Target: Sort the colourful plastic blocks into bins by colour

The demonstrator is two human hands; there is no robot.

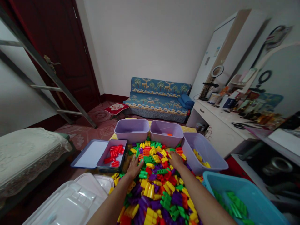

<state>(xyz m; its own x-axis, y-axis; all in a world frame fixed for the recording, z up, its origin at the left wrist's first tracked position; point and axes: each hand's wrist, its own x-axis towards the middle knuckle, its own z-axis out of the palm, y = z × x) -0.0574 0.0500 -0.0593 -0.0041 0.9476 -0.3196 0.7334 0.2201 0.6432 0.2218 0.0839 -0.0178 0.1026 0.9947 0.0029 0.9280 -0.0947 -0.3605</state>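
Loose blocks (149, 190): moulded plastic, glossy. Lilac bins (132, 135): smooth plastic, low sheen. Blue tub (248, 187): smooth plastic. Lids (75, 200): shiny plastic, partly see-through. Sofa cover (150, 97): patterned cloth, matt. Ladder (45, 66): dull metal. Door (53, 40): wood-look, faint sheen. Wall (145, 40): smooth, matt.

Over there, the left hand (134, 168) and right hand (176, 160) are flanking bright blocks (149, 189); purple bins (132, 135) are standing beyond.

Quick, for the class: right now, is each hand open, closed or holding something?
Left hand: open, at the edge of the toy blocks.
Right hand: at the toy blocks; whether it grips any cannot be told.
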